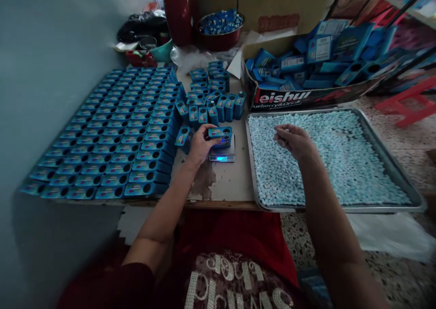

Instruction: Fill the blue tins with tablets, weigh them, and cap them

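Note:
My left hand [200, 147] grips a small blue box [220, 131] with a round dark hole in its top, thumb in front and fingers behind. Beneath the box is a small digital scale [223, 158] with a lit blue display; whether the box rests on it I cannot tell. My right hand [295, 142] is above pale blue and white tablets [344, 172] spread over a metal tray [340, 209]. Its fingertips are pinched together, and what they hold, if anything, is too small to make out. Another blue box [183, 136] stands left of my left hand.
Rows of blue boxes [112, 145] fill the table's left side. More boxes [211, 111] cluster behind the scale. A carton [293, 99] of flat blue packaging stands behind the tray, and a red bowl [218, 41] is at the back. A red stool [408, 102] is at right.

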